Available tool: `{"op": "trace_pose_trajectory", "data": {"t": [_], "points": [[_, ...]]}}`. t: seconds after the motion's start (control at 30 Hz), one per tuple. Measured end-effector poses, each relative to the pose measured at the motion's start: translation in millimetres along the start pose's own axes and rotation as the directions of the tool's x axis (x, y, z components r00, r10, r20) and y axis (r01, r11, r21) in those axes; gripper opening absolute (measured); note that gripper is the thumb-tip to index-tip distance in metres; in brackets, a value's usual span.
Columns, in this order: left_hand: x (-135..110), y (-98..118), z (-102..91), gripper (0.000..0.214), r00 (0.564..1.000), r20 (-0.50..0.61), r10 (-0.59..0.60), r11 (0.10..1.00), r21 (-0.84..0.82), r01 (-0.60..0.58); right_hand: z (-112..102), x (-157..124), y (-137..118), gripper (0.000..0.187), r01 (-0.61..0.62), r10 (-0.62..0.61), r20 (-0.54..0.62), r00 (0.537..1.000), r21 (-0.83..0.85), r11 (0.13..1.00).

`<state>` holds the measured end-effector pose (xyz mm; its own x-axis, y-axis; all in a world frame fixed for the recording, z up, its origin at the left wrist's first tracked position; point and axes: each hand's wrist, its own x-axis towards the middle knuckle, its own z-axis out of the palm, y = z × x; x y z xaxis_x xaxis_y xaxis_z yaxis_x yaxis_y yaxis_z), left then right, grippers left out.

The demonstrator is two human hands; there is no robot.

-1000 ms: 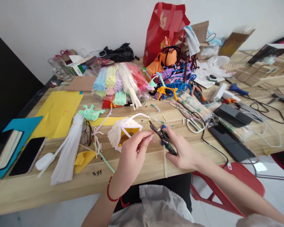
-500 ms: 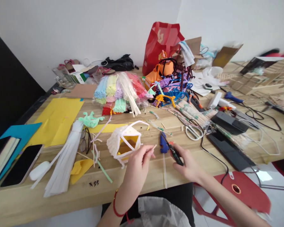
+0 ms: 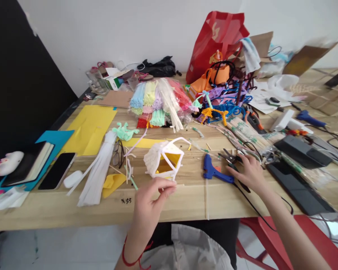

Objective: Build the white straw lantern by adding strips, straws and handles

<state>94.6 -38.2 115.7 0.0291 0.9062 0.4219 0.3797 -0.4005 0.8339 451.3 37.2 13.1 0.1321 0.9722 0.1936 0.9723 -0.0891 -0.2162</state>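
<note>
My left hand (image 3: 154, 197) is closed in a pinch on a small thin wooden stick (image 3: 180, 184), in front of a white basket-like craft piece (image 3: 150, 161) with a yellow inside and pipe-cleaner edges. My right hand (image 3: 252, 172) is open, its fingers stretched over a pair of pliers (image 3: 232, 157) lying on the table; whether the fingers touch them I cannot tell. Left of that hand lies a blue glue gun (image 3: 207, 167) with a clear glue stick (image 3: 206, 202) stretching toward the table edge. White-handled scissors are partly hidden behind my right hand.
White strips (image 3: 94, 176), a phone (image 3: 58, 170) and yellow sheets (image 3: 87, 131) lie to the left. Bundled pipe cleaners (image 3: 157, 99) and a red bag (image 3: 214, 41) stand behind. On the right are dark boxes (image 3: 301, 150), cables and a red stool (image 3: 307, 240).
My right hand has moved right and set the pliers down, its fingers now spread. My left hand keeps its pinch on the stick. The view has shifted left.
</note>
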Motion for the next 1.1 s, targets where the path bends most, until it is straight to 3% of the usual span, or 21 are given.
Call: {"op": "trace_pose_trajectory", "data": {"t": [0.1,0.17,0.2,0.23,0.27,0.3,0.33,0.43,0.5,0.57,0.63,0.7,0.77,0.87,0.93,1.0,1.1], "points": [[3,-3,-16.3,0.008,0.989,0.058,0.135,0.986,0.089,-0.14,-19,0,-33,0.047,0.084,-0.058,-0.114,0.992,0.239,0.967],[7,-3,-24.3,0.008,0.972,0.154,0.178,0.971,0.129,-0.199,-41,-7,-72,0.037,0.151,-0.166,-0.018,0.986,0.527,0.836],[10,-2,-27.2,0.007,0.959,0.217,0.181,0.966,0.143,-0.214,-53,-13,-94,0.034,0.122,-0.271,0.115,0.956,0.684,0.719],[14,-1,-29.4,0.008,0.944,0.282,0.172,0.963,0.153,-0.221,-64,-19,-116,0.032,0.072,-0.392,0.219,0.894,0.791,0.608],[17,0,-31.1,0.009,0.925,0.345,0.16,0.961,0.161,-0.226,-74,-25,-138,0.03,0.033,-0.519,0.297,0.801,0.845,0.534],[20,2,-32.5,0.011,0.904,0.4,0.148,0.959,0.167,-0.23,-82,-30,-157,0.03,0.026,-0.608,0.316,0.728,0.874,0.485],[23,4,-33.8,0.013,0.885,0.444,0.139,0.956,0.174,-0.237,-89,-35,-174,0.029,0.038,-0.657,0.319,0.683,0.883,0.467],[27,8,-38.8,0.017,0.841,0.525,0.133,0.943,0.196,-0.271,-98,-37,-208,0.015,0.07,-0.698,0.321,0.64,0.88,0.469],[27,6,-42.8,0.011,0.855,0.505,0.115,0.946,0.206,-0.249,-97,-32,-218,0.01,0.037,-0.7,0.333,0.631,0.889,0.456],[24,1,-45.7,0.019,0.919,0.384,0.088,0.968,0.186,-0.17,-94,-26,-222,0.012,-0.03,-0.687,0.338,0.643,0.908,0.418],[20,-8,-46.0,0.041,0.982,0.177,0.06,0.99,0.114,-0.081,-90,-21,-224,0.019,-0.109,-0.639,0.324,0.698,0.929,0.353],[17,-20,-43.1,0.048,0.998,-0.03,0.046,0.997,0.056,-0.045,-86,-18,-227,0.032,-0.17,-0.552,0.303,0.777,0.945,0.28],[14,-30,-37.7,0.05,0.988,-0.143,0.06,0.996,0.073,-0.05,-84,-18,-231,0.043,-0.195,-0.458,0.282,0.843,0.954,0.228],[10,-41,-27.9,0.062,0.983,-0.146,0.116,0.981,0.169,-0.09,-82,-19,-236,0.041,-0.19,-0.356,0.244,0.902,0.965,0.18],[8,-43,-22.2,0.07,0.981,-0.125,0.148,0.968,0.22,-0.118,-81,-20,-240,0.035,-0.153,-0.291,0.206,0.934,0.969,0.193],[6,-43,-17.5,0.071,0.976,-0.12,0.181,0.953,0.266,-0.144,-80,-19,-242,0.031,-0.104,-0.224,0.167,0.96,0.957,0.271],[5,-41,-11.7,0.057,0.969,-0.142,0.204,0.935,0.32,-0.15,-77,-20,-246,0.024,-0.055,-0.169,0.133,0.977,0.914,0.402]]}}
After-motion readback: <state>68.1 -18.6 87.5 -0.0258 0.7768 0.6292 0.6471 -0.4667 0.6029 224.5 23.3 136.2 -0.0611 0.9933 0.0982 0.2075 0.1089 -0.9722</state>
